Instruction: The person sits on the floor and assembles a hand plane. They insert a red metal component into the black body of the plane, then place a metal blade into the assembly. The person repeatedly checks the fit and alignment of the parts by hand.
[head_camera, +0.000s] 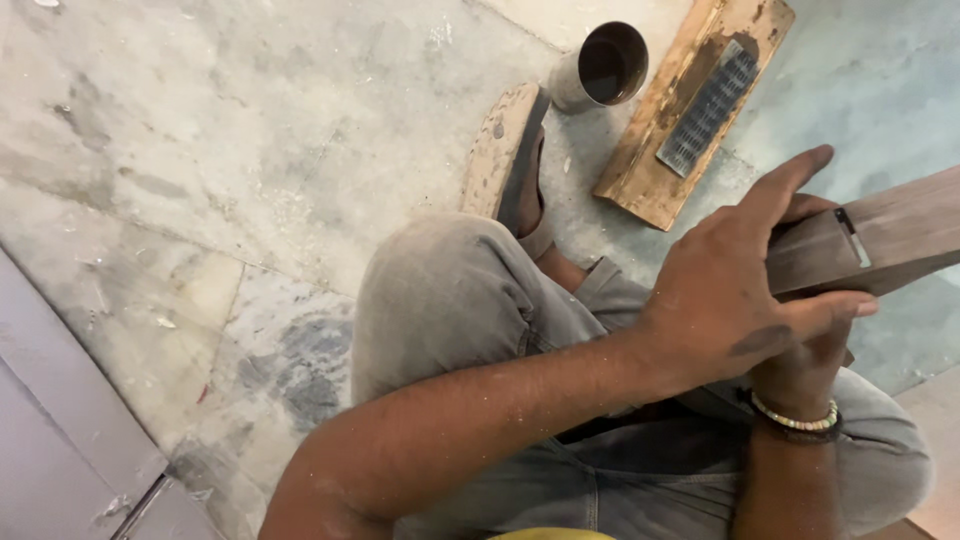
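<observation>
A brown wooden block (900, 235) with a thin metal strip set into its top reaches in from the right edge, above my lap. My left hand (735, 285) crosses over from the left and wraps the block's near end, index finger stretched over the top and thumb along the lower edge. My right hand (805, 365), with a beaded bracelet on the wrist, comes up from below and grips the block's underside. My left hand hides most of its fingers.
A worn wooden board holding a grey ridged stone (705, 110) lies on the concrete floor (200, 150) at the top. Beside it stand a metal cup (608, 65) and my sandalled foot (510, 150). My knees in grey trousers (450, 300) fill the middle. A grey panel (60, 430) sits at the lower left.
</observation>
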